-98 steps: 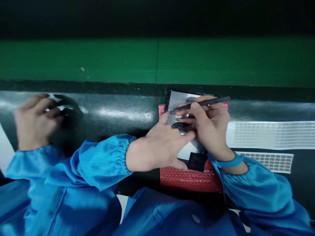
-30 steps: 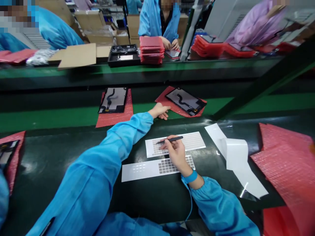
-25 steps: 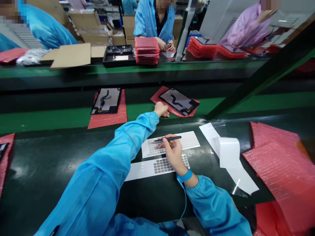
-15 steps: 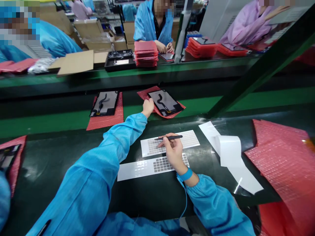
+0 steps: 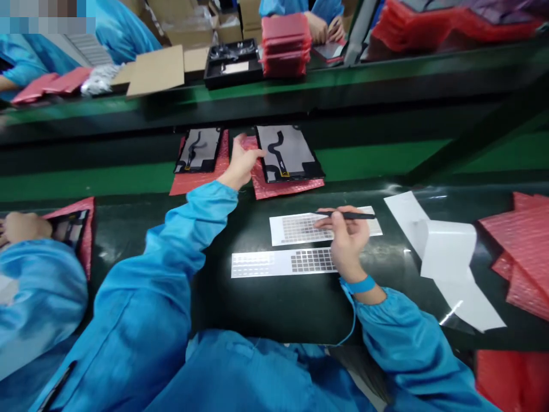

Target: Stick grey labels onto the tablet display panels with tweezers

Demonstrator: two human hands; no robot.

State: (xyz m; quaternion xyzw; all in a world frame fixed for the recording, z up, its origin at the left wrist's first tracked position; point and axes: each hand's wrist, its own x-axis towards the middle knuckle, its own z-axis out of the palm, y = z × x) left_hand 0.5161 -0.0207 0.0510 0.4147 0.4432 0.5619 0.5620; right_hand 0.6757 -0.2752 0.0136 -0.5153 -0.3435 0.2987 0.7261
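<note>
My left hand is at the left edge of a flat display panel with a dark flex cable. Its thumb and fingers are spread, the thumb tip at or against the panel's edge. The panel lies on a red bubble-wrap bag. My right hand, with a blue wrist strap, holds black tweezers almost level, tip pointing left. Below them lies a white sheet of small grey stickers. A second sticker sheet with dark squares lies nearer me, partly behind my right hand.
Left of my left hand, another display panel lies on red wrap. A co-worker's hand is at a panel at far left. Curled white backing paper and red bags lie right. A raised green ledge runs behind.
The right-hand panel has turned straighter on its bag. My left hand's fingers have spread apart at its edge. The view has shifted, and a co-worker's hand has appeared at left.
</note>
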